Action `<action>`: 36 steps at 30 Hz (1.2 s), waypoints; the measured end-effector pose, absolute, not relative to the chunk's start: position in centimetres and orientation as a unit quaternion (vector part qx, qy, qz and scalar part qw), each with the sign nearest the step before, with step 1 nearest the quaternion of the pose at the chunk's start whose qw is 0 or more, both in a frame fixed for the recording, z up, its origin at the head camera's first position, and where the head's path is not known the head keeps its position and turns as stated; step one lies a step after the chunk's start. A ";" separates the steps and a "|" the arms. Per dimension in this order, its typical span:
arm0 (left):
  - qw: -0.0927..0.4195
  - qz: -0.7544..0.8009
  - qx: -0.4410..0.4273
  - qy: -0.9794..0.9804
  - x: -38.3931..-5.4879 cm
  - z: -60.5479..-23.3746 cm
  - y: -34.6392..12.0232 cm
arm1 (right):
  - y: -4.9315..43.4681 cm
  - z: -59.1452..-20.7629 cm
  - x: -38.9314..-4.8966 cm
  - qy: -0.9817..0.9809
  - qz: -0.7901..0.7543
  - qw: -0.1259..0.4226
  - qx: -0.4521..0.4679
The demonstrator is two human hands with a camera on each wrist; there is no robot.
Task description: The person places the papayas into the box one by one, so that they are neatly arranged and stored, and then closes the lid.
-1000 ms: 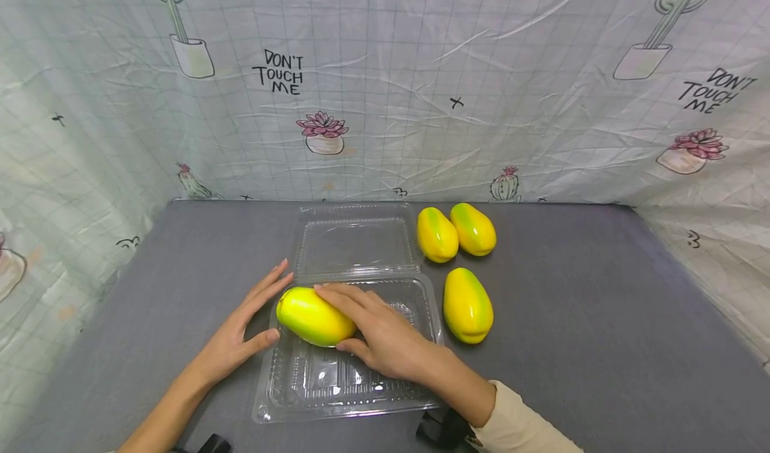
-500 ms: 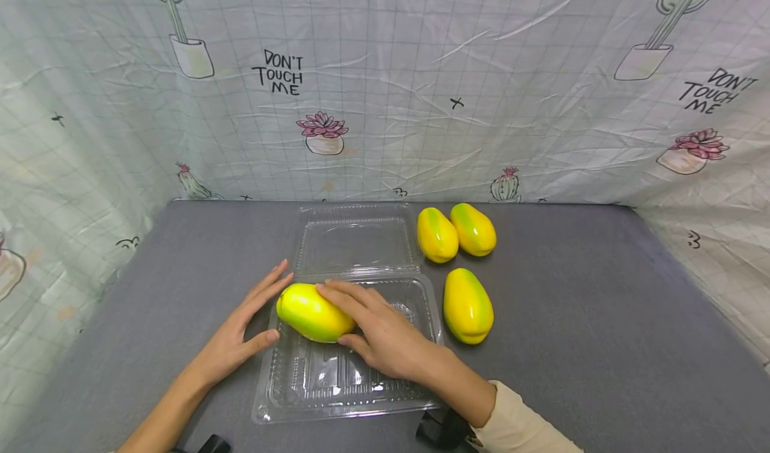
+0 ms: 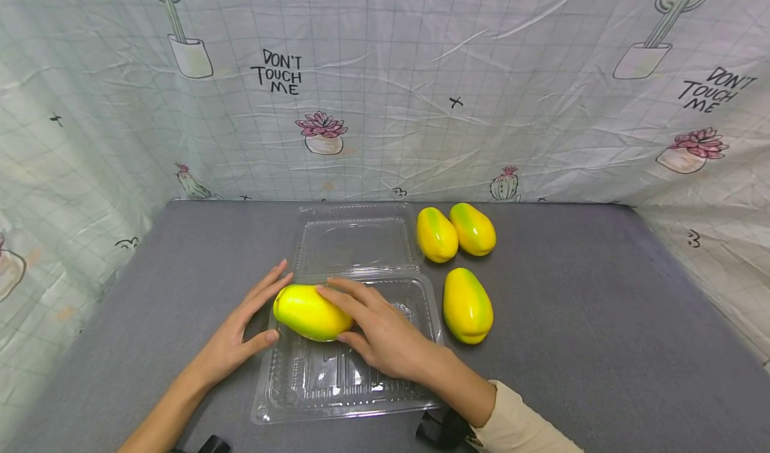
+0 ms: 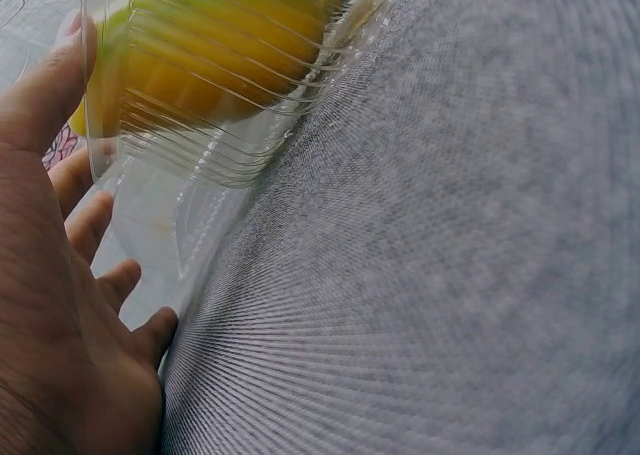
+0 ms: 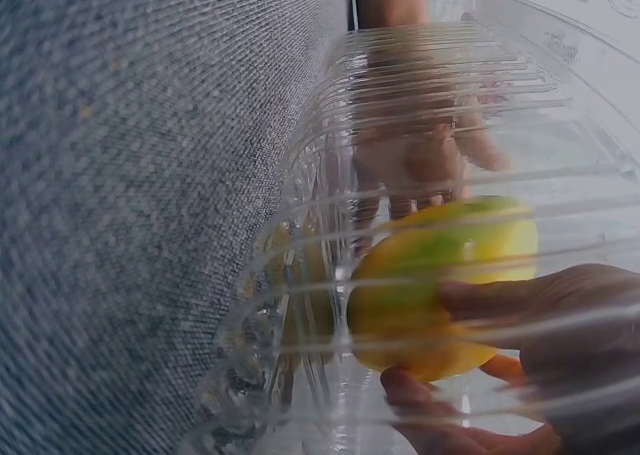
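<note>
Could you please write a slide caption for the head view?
Right hand holds a yellow-green fruit in an open clear container; three similar fruits lie beside it.

- Clear plastic container (image 3: pixel 355 381): lies open, lid (image 3: pixel 357 242) at twelve o'clock.
- Yellow-green fruit (image 3: pixel 307 311): glossy, points roughly nine to three, near container's ten o'clock.
</note>
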State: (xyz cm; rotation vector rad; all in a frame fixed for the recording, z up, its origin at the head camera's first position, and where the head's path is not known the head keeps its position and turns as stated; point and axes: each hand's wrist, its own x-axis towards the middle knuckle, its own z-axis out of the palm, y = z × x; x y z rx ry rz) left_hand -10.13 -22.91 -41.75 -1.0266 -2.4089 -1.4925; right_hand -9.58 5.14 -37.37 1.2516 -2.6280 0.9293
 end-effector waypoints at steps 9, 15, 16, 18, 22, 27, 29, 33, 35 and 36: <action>0.067 -0.490 -0.344 -0.798 -10.1 -41.8 -22.9 | 5.2 -37.4 -9.6 -0.861 0.302 0.034 0.407; 0.067 -0.490 -0.346 -0.798 -10.1 -41.8 -22.9 | 5.2 -37.5 -9.6 -0.862 0.302 0.036 0.406; 0.068 -0.490 -0.346 -0.798 -10.1 -41.8 -22.9 | 5.2 -37.5 -9.6 -0.862 0.302 0.037 0.406; 0.068 -0.490 -0.347 -0.797 -10.1 -41.8 -22.9 | 5.2 -37.5 -9.6 -0.862 0.300 0.039 0.406; 0.067 -0.492 -0.346 -0.796 -10.1 -41.7 -22.8 | 5.2 -37.4 -9.6 -0.864 0.297 0.039 0.404; 0.065 -0.493 -0.343 -0.797 -10.0 -41.8 -22.9 | 5.3 -37.2 -9.5 -0.864 0.296 0.042 0.405; 0.065 -0.492 -0.343 -0.798 -10.0 -41.8 -22.9 | 5.4 -37.1 -9.5 -0.863 0.297 0.044 0.406; 0.065 -0.493 -0.342 -0.797 -10.0 -41.8 -22.8 | 5.6 -36.7 -9.5 -0.863 0.299 0.047 0.404; 0.064 -0.495 -0.341 -0.796 -10.0 -41.8 -22.8 | 5.8 -36.4 -9.4 -0.866 0.296 0.045 0.401; 0.065 -0.495 -0.342 -0.796 -10.0 -41.8 -22.8 | 5.8 -36.3 -9.4 -0.868 0.293 0.044 0.399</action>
